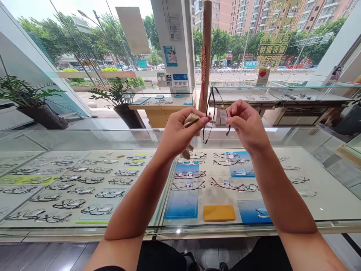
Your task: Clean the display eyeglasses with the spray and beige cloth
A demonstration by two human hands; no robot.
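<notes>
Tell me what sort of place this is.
Most likely an optician's shop: rows of eyeglasses fill a glass display case, and dark-rimmed glasses are held up above it.

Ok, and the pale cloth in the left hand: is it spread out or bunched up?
Bunched up: the pale cloth is gathered inside the left hand, with a crumpled end poking out of the grip.

Downward path: glass countertop (180, 228), apparently

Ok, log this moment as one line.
left hand: holds cloth, glasses | right hand: holds glasses | place: above showcase
</notes>
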